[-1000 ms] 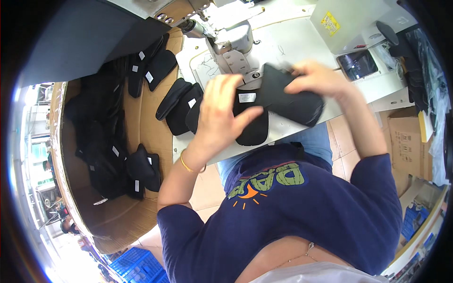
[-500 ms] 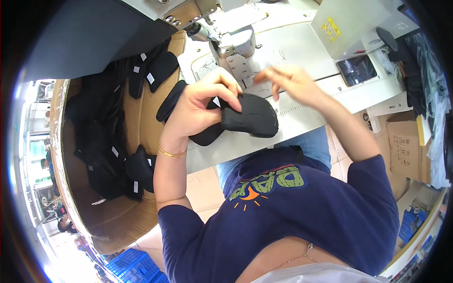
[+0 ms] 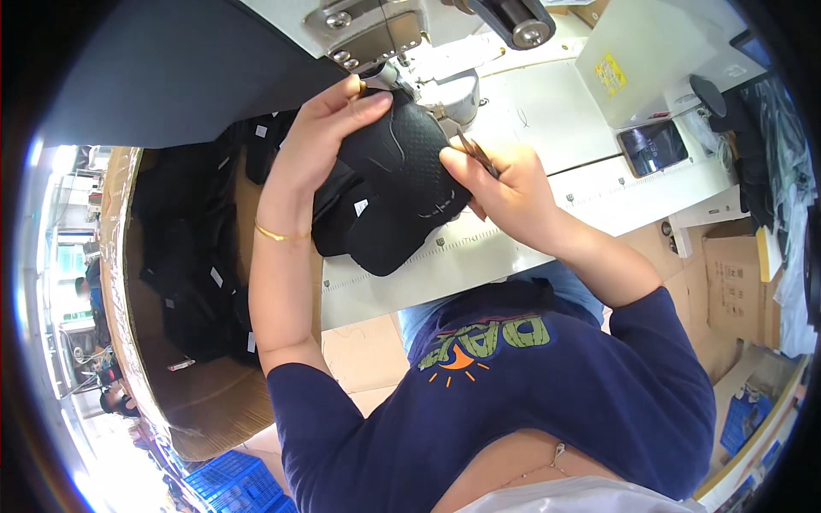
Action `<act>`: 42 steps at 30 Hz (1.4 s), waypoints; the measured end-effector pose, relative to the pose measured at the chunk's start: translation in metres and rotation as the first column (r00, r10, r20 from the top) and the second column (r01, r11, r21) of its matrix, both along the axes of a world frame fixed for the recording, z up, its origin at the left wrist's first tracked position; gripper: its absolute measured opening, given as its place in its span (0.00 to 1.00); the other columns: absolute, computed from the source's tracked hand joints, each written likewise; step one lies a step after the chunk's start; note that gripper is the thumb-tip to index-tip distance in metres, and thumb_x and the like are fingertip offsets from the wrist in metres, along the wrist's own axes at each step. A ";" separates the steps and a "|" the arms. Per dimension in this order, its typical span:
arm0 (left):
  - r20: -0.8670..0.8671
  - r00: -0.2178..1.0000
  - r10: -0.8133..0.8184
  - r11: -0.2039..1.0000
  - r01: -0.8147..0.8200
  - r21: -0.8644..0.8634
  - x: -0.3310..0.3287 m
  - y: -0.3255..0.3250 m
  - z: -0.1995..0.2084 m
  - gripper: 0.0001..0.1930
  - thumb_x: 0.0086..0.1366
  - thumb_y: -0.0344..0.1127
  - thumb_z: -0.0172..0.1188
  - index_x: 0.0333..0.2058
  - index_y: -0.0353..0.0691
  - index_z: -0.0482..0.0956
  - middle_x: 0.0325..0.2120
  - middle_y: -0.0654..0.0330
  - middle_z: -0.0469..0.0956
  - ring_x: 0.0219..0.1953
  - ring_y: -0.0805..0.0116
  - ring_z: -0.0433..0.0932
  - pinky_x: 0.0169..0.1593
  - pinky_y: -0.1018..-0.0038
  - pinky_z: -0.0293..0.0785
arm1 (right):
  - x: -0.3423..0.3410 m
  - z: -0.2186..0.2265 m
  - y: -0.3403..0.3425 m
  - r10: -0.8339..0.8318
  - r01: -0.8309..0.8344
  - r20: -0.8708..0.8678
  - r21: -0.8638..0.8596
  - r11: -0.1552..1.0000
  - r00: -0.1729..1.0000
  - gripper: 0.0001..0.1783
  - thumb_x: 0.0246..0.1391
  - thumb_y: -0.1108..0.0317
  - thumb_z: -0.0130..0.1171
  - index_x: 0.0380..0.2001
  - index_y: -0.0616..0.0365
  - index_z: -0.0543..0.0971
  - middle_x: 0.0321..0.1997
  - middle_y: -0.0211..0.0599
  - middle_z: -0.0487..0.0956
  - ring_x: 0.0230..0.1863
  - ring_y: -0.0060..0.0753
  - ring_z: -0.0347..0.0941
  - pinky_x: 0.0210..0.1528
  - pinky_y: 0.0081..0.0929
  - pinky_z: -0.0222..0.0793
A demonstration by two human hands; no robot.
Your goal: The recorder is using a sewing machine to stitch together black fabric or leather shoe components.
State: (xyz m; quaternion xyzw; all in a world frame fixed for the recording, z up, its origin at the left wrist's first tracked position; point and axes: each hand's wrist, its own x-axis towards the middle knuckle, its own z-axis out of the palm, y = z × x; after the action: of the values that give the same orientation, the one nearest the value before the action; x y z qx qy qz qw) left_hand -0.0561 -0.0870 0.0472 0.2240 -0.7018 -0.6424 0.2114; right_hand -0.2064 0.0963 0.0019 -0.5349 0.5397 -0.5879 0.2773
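A black textured fabric piece [image 3: 409, 158], curved and padded-looking, is stretched between my hands at the sewing machine [image 3: 398, 81]. My left hand [image 3: 329, 120] pinches its upper left edge close to the machine head. My right hand [image 3: 509, 179] presses thumb and fingers on its right edge. A dark, pointed, tweezer-like tool [image 3: 477, 156] also sits in my right hand. More black fabric pieces [image 3: 385, 238] lie under and beside the held one, on the front of the machine table [image 3: 479, 248]. Whether the piece's far edge lies under the needle is hidden.
Left of the table stands a large cardboard box [image 3: 205, 402] holding several black pieces with white labels. A phone [image 3: 652, 148] lies on the table's right, near a grey machine housing [image 3: 641, 64]. Blue crates [image 3: 235, 483] stand on the floor at lower left.
My left hand has moved up and left, bringing a fabric piece toward the machine head. My right hand, blurred and apart before, now grips its right edge.
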 end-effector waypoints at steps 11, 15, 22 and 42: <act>-0.014 0.992 -0.128 0.969 0.128 0.211 -0.007 -0.044 -0.011 0.13 0.67 0.32 0.55 0.46 0.34 0.81 0.44 0.61 0.80 0.47 0.74 0.76 0.54 0.76 0.70 | 0.004 0.011 -0.019 0.037 -0.044 0.351 0.014 0.999 0.935 0.17 0.65 0.61 0.54 0.23 0.57 0.71 0.12 0.21 0.67 0.13 0.10 0.60 0.15 0.16 0.52; 0.098 0.986 0.131 0.991 -0.131 -0.007 -0.019 -0.008 -0.007 0.12 0.67 0.33 0.57 0.46 0.34 0.80 0.42 0.64 0.81 0.45 0.75 0.76 0.52 0.76 0.69 | 0.003 0.005 -0.018 -0.003 -0.001 0.287 0.012 1.000 0.958 0.18 0.63 0.62 0.56 0.21 0.59 0.73 0.13 0.24 0.68 0.14 0.13 0.61 0.17 0.19 0.56; -0.443 0.888 0.125 0.013 -0.448 -0.894 0.007 0.030 -0.039 0.19 0.61 0.43 0.64 0.44 0.34 0.80 0.40 0.55 0.78 0.38 0.57 0.78 0.46 0.63 0.71 | 0.009 0.012 -0.002 0.031 -0.052 0.221 0.088 0.995 0.975 0.17 0.62 0.63 0.55 0.21 0.62 0.76 0.17 0.30 0.78 0.22 0.12 0.69 0.24 0.18 0.63; -0.476 0.879 0.023 -0.282 -0.451 -0.847 -0.006 0.022 -0.064 0.27 0.45 0.20 0.61 0.49 0.38 0.82 0.47 0.60 0.79 0.38 0.65 0.73 0.43 0.73 0.71 | 0.010 0.010 -0.025 0.012 0.007 0.365 -0.051 0.999 0.931 0.17 0.63 0.62 0.54 0.24 0.61 0.80 0.17 0.28 0.79 0.19 0.10 0.65 0.21 0.17 0.59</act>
State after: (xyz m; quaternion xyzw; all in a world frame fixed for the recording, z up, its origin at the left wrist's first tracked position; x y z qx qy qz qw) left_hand -0.0618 -0.0647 -0.0169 0.0206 -0.8320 0.1808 0.5241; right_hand -0.1964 0.0712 0.0119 -0.4241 0.4629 -0.6902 0.3599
